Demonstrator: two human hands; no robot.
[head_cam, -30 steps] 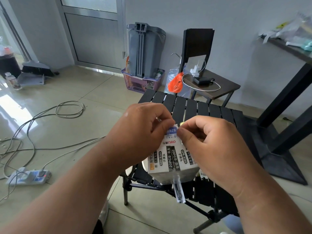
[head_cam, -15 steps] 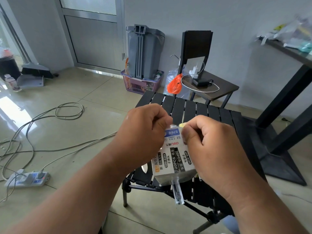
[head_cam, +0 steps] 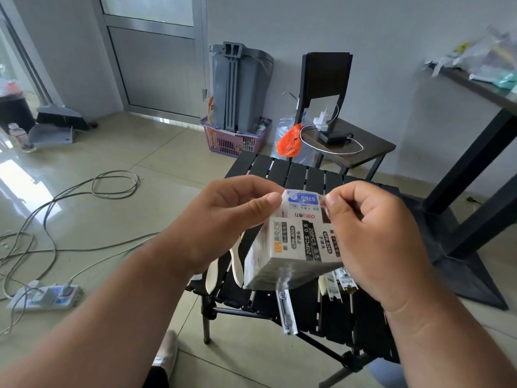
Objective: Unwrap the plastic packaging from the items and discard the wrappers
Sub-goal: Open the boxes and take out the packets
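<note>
Slatted black table [head_cam: 282, 169] | glossy film-wrapped box [head_cam: 296, 242] | left hand [head_cam: 223, 219], right hand [head_cam: 372, 233] both pinching it

This looks like a room in a home: a tiled floor [head_cam: 92, 163], a broom [head_cam: 60, 116], a trash bin [head_cam: 237, 85], and a chair [head_cam: 335, 107].

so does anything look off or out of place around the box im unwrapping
One thing: a single thin wrapped refill hangs below the wrapped box, which both hands grip. Otherwise only loose cables sprawl over the floor beside the slatted table.
</note>
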